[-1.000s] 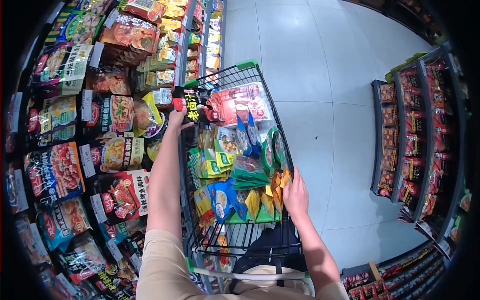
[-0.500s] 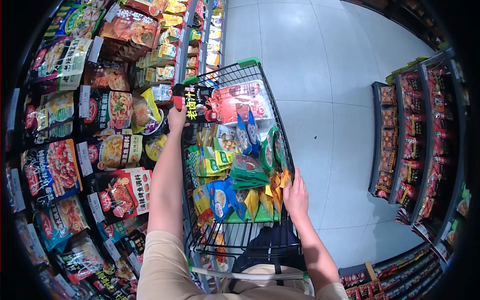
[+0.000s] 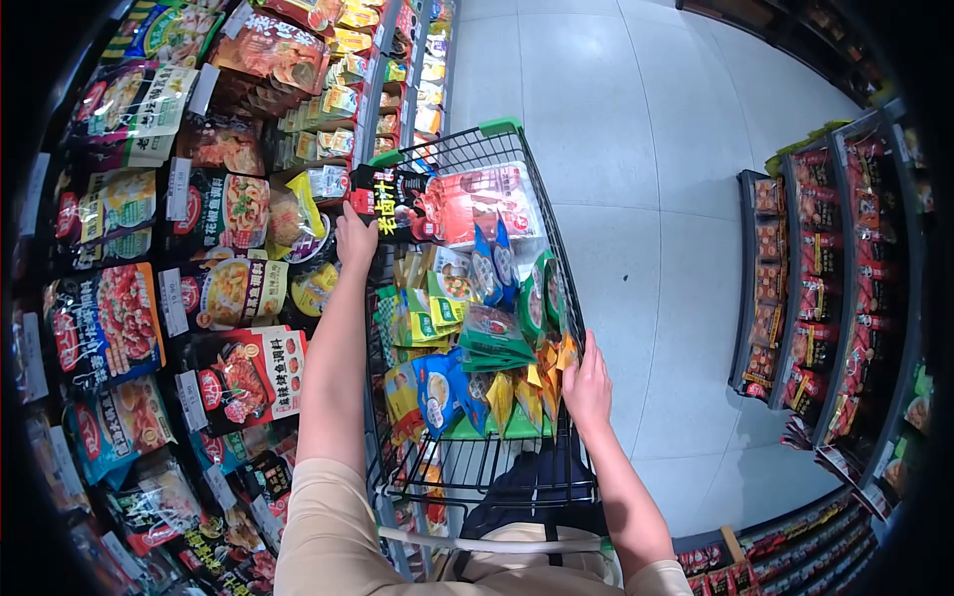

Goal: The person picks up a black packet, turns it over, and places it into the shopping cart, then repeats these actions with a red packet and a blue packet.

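Fingers of left hand still hold black packet over cart.

- It was a shop: a supermarket aisle, by every sign.
- Tall display shelving on the left was crowded with hanging and stacked food packets, many of one kind side by side.
- White price tags sat beside the rows of goods.
- A wire shopping cart with green corners stood in the aisle, heaped with sealed snack packets.
- The left hand held a black packet over the cart's far end.
- A pale tiled floor ran between the displays.
- Low racks across the aisle carried rows of red packets.
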